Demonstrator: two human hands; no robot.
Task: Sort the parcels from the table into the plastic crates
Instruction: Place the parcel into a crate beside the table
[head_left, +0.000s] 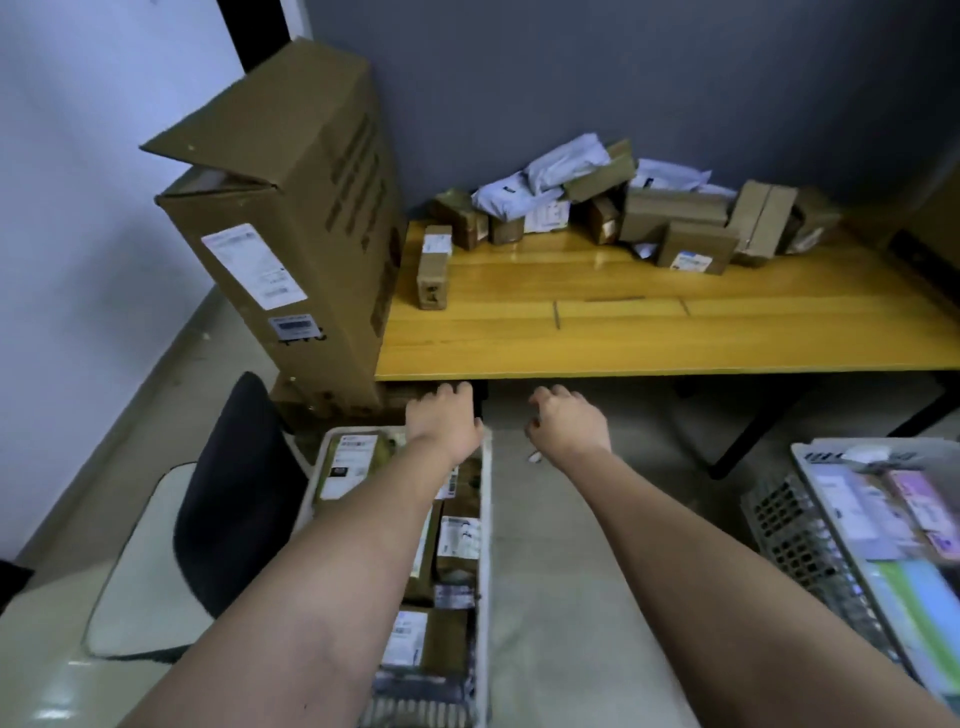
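From the head camera, both bare arms reach forward below the front edge of the wooden table (649, 343). The left hand (441, 415) hangs over the far end of the left crate (485, 519), fingers loosely curled downward and holding nothing. The right hand (566, 415) hovers apart from it over the floor, fingers likewise relaxed and empty. Boxes with labels fill the left crate. The unsorted parcels (623, 208) lie heaped at the back of the table against the wall, one small box (434, 270) standing nearer the left corner. A second crate (841, 519) holding flat packets sits at the right. A tall carton (291, 234) leans beside the table.
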